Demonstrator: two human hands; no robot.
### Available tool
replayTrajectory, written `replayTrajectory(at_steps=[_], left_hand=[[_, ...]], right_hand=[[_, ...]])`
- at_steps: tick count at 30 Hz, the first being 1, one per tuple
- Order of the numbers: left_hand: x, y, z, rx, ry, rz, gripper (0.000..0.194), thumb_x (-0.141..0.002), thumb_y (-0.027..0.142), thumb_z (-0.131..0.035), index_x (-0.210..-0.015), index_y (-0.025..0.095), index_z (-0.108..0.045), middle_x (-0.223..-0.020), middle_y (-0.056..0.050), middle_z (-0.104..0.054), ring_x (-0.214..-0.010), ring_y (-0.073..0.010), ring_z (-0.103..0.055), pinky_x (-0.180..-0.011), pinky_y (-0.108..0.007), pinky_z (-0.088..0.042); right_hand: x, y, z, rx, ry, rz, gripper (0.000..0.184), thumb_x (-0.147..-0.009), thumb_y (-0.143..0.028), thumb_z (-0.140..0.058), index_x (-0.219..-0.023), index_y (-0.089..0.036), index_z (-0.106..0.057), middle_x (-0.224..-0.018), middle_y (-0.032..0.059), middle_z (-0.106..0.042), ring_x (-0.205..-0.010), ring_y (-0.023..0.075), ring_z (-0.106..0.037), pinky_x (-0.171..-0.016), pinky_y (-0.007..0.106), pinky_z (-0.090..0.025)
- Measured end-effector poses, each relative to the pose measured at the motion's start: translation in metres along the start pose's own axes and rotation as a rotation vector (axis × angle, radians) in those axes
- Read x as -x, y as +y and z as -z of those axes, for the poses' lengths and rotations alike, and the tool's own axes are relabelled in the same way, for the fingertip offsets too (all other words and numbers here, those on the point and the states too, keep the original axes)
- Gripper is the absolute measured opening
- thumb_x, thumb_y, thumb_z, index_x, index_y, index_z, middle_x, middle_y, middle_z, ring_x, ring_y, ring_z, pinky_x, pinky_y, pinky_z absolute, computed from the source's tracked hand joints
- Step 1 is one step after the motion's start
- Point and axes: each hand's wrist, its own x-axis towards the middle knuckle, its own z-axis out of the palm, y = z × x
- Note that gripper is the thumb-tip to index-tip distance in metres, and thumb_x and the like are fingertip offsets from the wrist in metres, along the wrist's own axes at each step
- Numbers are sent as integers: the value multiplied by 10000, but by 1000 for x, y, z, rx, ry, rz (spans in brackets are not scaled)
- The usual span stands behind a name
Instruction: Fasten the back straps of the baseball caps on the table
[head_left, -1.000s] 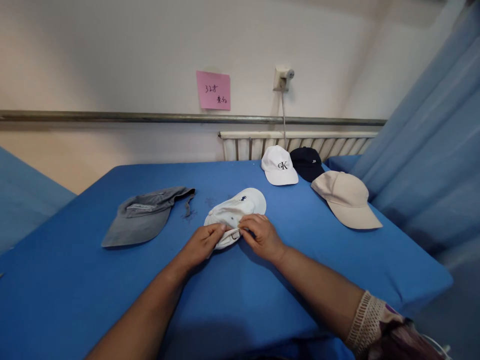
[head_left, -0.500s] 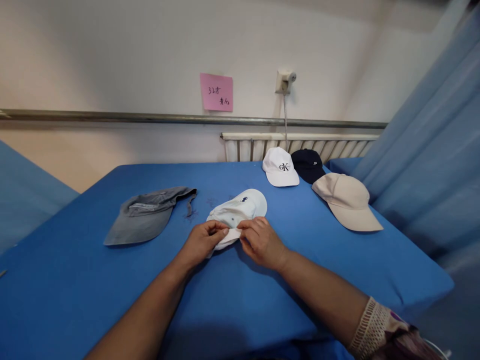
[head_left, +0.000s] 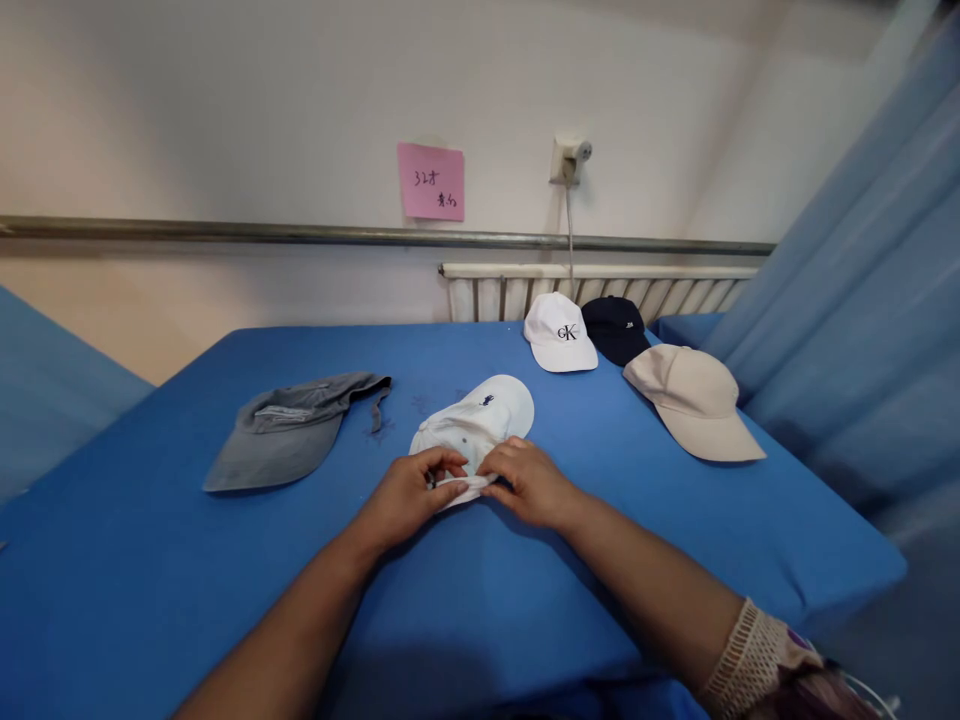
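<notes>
A white baseball cap (head_left: 480, 415) with a small dark embroidered logo lies tilted on the blue-covered bed, its brim pointing away to the right. My left hand (head_left: 409, 490) pinches the cap's near edge between thumb and fingers. Just to the right, my right hand (head_left: 529, 480) grips the same edge strip, its thumb low and its fingers over the fabric. Both hands are closed on the cap and partly cover its back edge. Left of them a grey baseball cap (head_left: 292, 430) rests on its side, its strap trailing towards the white cap.
At the back right are a white cap with black letters (head_left: 561, 335), a dark navy cap (head_left: 615, 328) and a beige cap (head_left: 690, 400). Behind the blue sheet (head_left: 187, 580) stand a radiator (head_left: 502, 298) and a metal rail (head_left: 300, 235). Blue curtains (head_left: 862, 280) hang at the right.
Both hands have shifted slightly along the cap's near edge, and my left fingers now spread a little further from the thumb. The cap has barely moved; the other caps stay put.
</notes>
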Motion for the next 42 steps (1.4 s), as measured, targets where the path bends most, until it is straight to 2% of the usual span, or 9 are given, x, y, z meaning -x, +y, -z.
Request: replayTrajectory(at_steps=[9, 17, 19, 23, 28, 31, 35, 38, 42], left_hand=[[8, 9, 3, -410, -40, -200, 257, -770, 274, -638, -1019, 212, -657, -945, -36, -674, -855, -205, -609, -743, -296, -449], [12, 7, -9, -565, 235, -245, 144, -852, 213, -501, -956, 201, -599, -831, -22, -642, -734, -169, -597, -665, -273, -405], [13, 10, -13, -559, 192, -274, 143, -858, 215, -496, -959, 197, -596, -837, -24, -650, -727, -164, -593, -667, -272, -404], [15, 15, -13, -412, -71, -311, 139, -847, 285, -554, -945, 204, -608, -823, -4, -650, -713, -147, -582, -657, -249, -406], [10, 9, -2, -271, -62, -175, 205, -876, 359, -507, -891, 188, -618, -701, 23, -608, -611, -126, -529, -595, -236, -379], [6, 4, 4, -245, -7, -109, 223, -867, 373, -500, -839, 182, -612, -673, 25, -603, -598, -129, -529, -585, -238, -372], [1, 0, 7, -303, 66, 4, 317, -846, 465, -507, -730, 180, -584, -631, 17, -604, -574, -141, -530, -553, -248, -343], [-2, -4, 4, -365, 50, 49, 361, -812, 528, -538, -714, 183, -589, -626, 11, -614, -574, -153, -537, -537, -252, -318], [-5, -9, -3, -375, 50, 40, 312, -813, 462, -530, -660, 193, -561, -595, 19, -581, -559, -151, -511, -523, -251, -307]], right_hand=[[-4, -2, -7, 249, 34, -130, 141, -766, -84, -595, -860, -182, -556, -862, 46, -613, -841, 202, -521, -741, 299, -383], [-4, 7, -10, 305, 221, -217, 119, -768, -88, -551, -814, -193, -519, -840, 54, -559, -814, 203, -504, -734, 300, -385], [-5, 8, -7, 336, 197, -243, 129, -773, -65, -525, -808, -188, -522, -853, 68, -564, -824, 208, -507, -746, 306, -387], [-1, 16, 6, 308, 52, -312, 162, -778, -39, -490, -855, -174, -538, -899, 86, -588, -827, 206, -525, -728, 301, -391], [19, 27, 22, 25, -66, -234, 314, -658, 2, -517, -903, -189, -555, -915, 31, -605, -836, 171, -555, -745, 264, -408], [24, 26, 25, -79, 15, -220, 273, -708, -11, -505, -902, -189, -576, -878, 21, -613, -774, 154, -560, -731, 262, -423], [17, 8, 23, -133, 138, -111, 182, -845, -195, -581, -1027, -193, -592, -1007, 58, -637, -818, 164, -584, -775, 294, -451], [12, -5, 21, -113, 53, 34, 218, -844, -280, -643, -1048, -210, -611, -1018, 54, -658, -929, 189, -592, -835, 312, -446], [10, -12, 16, -42, -64, 101, 118, -874, -319, -622, -855, -203, -632, -840, 27, -652, -814, 165, -589, -761, 284, -434]])
